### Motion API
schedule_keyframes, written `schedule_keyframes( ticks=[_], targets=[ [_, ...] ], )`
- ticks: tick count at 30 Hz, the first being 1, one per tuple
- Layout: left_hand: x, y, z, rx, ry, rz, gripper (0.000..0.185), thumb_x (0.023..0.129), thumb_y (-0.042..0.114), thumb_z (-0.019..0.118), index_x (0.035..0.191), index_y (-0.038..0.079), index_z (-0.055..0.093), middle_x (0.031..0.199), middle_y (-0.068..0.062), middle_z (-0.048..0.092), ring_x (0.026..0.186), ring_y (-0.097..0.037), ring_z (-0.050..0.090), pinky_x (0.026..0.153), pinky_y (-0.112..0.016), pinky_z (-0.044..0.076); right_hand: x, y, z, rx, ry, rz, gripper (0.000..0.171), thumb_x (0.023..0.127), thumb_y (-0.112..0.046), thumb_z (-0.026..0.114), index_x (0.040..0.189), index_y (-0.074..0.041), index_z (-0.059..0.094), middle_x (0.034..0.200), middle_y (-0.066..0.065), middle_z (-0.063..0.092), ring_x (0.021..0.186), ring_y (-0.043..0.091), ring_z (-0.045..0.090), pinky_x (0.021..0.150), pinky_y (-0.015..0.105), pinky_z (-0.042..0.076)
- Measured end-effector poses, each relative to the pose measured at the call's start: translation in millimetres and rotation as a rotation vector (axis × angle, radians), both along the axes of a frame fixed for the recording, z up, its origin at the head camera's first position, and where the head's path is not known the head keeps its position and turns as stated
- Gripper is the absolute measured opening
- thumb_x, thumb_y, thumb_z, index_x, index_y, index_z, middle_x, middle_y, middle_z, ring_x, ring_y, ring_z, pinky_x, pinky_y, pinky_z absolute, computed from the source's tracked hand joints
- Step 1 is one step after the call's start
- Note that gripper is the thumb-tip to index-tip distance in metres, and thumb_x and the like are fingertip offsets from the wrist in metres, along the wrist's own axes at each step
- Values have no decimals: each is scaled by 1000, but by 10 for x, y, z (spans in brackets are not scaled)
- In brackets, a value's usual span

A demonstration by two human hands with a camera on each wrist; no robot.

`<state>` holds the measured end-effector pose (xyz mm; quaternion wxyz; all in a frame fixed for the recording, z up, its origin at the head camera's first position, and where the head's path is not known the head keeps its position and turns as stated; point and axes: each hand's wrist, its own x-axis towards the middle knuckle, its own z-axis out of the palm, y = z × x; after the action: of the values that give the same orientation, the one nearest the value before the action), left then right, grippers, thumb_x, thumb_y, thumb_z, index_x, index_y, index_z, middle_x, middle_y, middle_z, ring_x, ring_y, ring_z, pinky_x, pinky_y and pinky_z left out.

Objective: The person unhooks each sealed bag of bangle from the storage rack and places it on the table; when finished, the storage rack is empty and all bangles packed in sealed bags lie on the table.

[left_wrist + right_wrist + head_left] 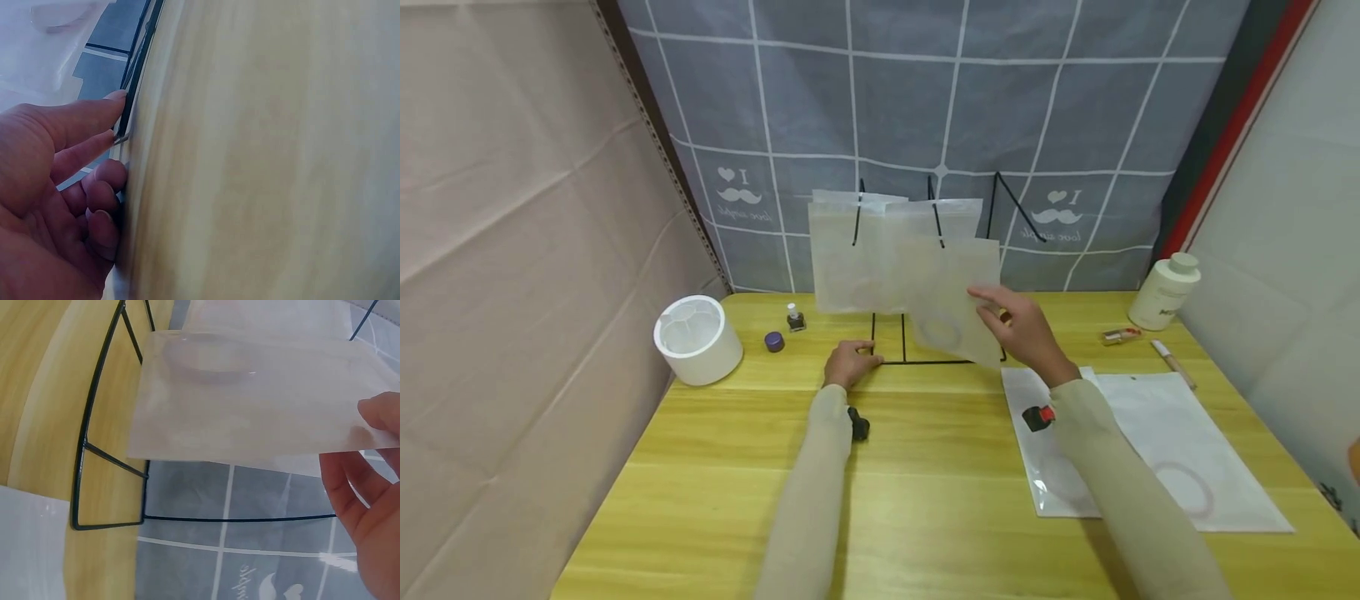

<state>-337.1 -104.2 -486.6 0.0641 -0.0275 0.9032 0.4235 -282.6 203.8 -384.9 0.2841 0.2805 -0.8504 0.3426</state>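
Observation:
A black wire rack (932, 362) with several hooks stands at the back of the table. White bags (850, 258) hang from its left and middle hooks. My right hand (1024, 332) pinches the right edge of another flat white bag (250, 419) between thumb and fingers. A ring-shaped outline shows through this bag, which overlaps the hanging ones in front of the middle hook. My left hand (850, 363) holds the front left corner of the rack's base, thumb and fingertip at the wire (127, 112), with the other fingers curled near the tabletop.
More white bags (1180, 442) lie at the right. Behind them are a white bottle (1165, 292), a small clear item (1121, 336) and a marker-like stick (1174, 364). At left stand a white round container (700, 346), a purple cap (774, 342) and a tiny bottle (796, 319).

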Motion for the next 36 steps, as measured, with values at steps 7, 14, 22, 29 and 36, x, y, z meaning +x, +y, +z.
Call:
schedule_keyframes(
  ticks=[7,14,22,29,36],
  targets=[
    [18,-7,46,2,7,-1,43,92,32,75,133,21,69,144,-9,59,133,-35,53,108,-55,43,131,0,125,67,167,-50,37,88,2,75,124,-7,72,113,13,74,65,19,66,57,36,54],
    [38,-12,69,-1,11,-7,42,92,32,75,133,20,69,144,-10,58,133,-36,53,107,-54,43,280,11,267,106,179,-72,43,87,4,75,127,-7,70,119,13,73,59,17,59,53,34,48],
    [26,8,41,-3,10,-10,43,92,32,76,133,21,69,144,-9,58,132,-34,54,107,-53,44,588,164,391,30,105,50,43,82,10,76,121,-8,75,114,8,75,72,7,61,64,15,46],
    [21,2,66,0,38,-21,43,92,31,75,133,19,69,144,-10,59,130,-35,55,105,-54,45,858,397,251,-240,-512,159,40,89,-5,76,129,-3,68,92,-9,70,62,9,50,55,23,44],
    [38,-13,48,-3,20,-15,44,91,32,76,132,20,69,144,-10,59,131,-37,54,105,-54,45,780,470,-477,-249,-1126,-20,54,89,-21,79,138,-6,62,115,8,68,86,14,62,73,28,54]
  ],
)
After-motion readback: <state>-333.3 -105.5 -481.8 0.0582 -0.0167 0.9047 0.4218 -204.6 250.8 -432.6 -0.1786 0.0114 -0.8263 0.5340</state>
